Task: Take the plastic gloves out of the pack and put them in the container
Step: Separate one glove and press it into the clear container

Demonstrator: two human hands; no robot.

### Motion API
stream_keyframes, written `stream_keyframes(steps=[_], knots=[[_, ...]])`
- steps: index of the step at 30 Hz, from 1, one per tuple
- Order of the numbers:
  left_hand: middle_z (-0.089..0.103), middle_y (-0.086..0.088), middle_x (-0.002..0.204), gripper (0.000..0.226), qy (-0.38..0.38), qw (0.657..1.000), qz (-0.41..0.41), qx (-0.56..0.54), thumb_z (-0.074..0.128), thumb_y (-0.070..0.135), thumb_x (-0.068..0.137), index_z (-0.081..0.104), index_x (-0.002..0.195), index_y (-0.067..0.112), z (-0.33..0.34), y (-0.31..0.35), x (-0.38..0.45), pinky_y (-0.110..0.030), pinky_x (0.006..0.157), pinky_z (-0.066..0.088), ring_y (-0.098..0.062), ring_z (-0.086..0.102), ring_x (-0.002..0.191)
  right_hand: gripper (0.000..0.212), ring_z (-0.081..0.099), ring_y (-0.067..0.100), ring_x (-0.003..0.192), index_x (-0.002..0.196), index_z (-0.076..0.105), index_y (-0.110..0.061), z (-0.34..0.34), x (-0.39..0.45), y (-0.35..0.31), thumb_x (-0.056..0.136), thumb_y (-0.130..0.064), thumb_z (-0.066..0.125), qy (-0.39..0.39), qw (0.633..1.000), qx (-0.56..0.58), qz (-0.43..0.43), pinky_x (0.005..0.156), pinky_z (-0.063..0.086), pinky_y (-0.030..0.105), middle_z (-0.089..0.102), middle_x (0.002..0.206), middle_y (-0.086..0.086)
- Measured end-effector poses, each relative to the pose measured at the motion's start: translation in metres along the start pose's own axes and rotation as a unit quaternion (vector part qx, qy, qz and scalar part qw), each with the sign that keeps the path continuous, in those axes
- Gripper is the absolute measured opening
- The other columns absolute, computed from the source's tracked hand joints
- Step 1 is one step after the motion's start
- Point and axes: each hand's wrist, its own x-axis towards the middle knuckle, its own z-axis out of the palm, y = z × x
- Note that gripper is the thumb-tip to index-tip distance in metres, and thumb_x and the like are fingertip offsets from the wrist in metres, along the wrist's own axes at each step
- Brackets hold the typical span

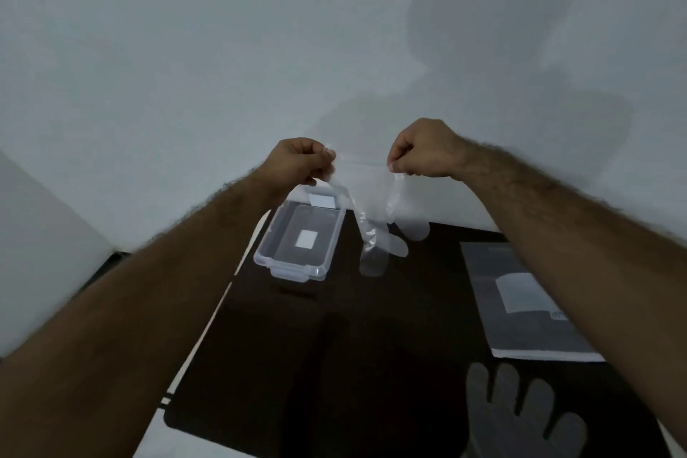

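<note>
A clear plastic glove (375, 204) hangs in the air above the dark table, cuff up and fingers dangling down. My left hand (301, 160) pinches the cuff's left corner and my right hand (423, 149) pinches its right corner, stretching the cuff between them. The clear plastic container (297, 242) stands open on the table just below and left of the glove, with a white label on its bottom. The flat pack of gloves (528, 305) lies at the right, partly under my right forearm. Another glove (520, 416) lies flat on the table at the bottom right.
The dark table (334, 346) runs from the wall toward me, with its left edge slanting past the container. A pale wall (223, 48) fills the upper part of the view. Bare tabletop lies between the container and the pack.
</note>
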Motion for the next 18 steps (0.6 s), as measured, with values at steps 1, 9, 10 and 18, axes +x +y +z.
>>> stream_keyframes(steps=[1, 9, 10, 18], knots=[[0.079, -0.007, 0.088, 0.012, -0.001, 1.0, -0.002, 0.008, 0.077, 0.019, 0.099, 0.072, 0.088, 0.015, -0.013, -0.004, 0.011, -0.027, 0.068, 0.052, -0.017, 0.073, 0.077, 0.009, 0.07, 0.01, 0.083, 0.098, 0.083, -0.012, 0.008, 0.016, -0.006, 0.089, -0.009, 0.081, 0.002, 1.0, -0.018, 0.002, 0.085, 0.06, 0.031, 0.077, 0.092, -0.004], [0.081, -0.005, 0.088, 0.007, -0.033, 0.999, -0.018, 0.017, 0.074, 0.017, 0.1, 0.07, 0.094, 0.016, -0.1, -0.034, 0.1, -0.032, 0.073, 0.05, -0.019, 0.076, 0.081, 0.012, 0.07, 0.022, 0.107, 0.097, 0.08, -0.012, 0.058, 0.126, -0.044, 0.092, -0.013, 0.069, 0.066, 0.992, -0.106, 0.007, 0.089, 0.049, 0.026, 0.078, 0.11, 0.002], [0.081, -0.004, 0.087, 0.008, -0.033, 0.999, -0.02, 0.016, 0.073, 0.018, 0.101, 0.069, 0.094, 0.016, -0.108, -0.037, 0.107, -0.032, 0.073, 0.05, -0.019, 0.077, 0.081, 0.012, 0.07, 0.024, 0.106, 0.095, 0.08, -0.013, 0.061, 0.135, -0.048, 0.091, -0.013, 0.068, 0.075, 0.991, -0.112, 0.004, 0.089, 0.049, 0.027, 0.078, 0.109, 0.003], [0.079, -0.011, 0.098, 0.017, 0.011, 0.994, 0.111, 0.012, 0.072, 0.0, 0.098, 0.07, 0.089, 0.015, -0.145, -0.035, 0.125, -0.02, 0.075, 0.055, -0.01, 0.076, 0.088, 0.017, 0.073, 0.028, 0.094, 0.101, 0.08, -0.015, 0.059, 0.157, -0.087, 0.092, -0.018, 0.066, 0.193, 0.971, -0.126, -0.069, 0.092, 0.057, 0.039, 0.081, 0.101, 0.006]])
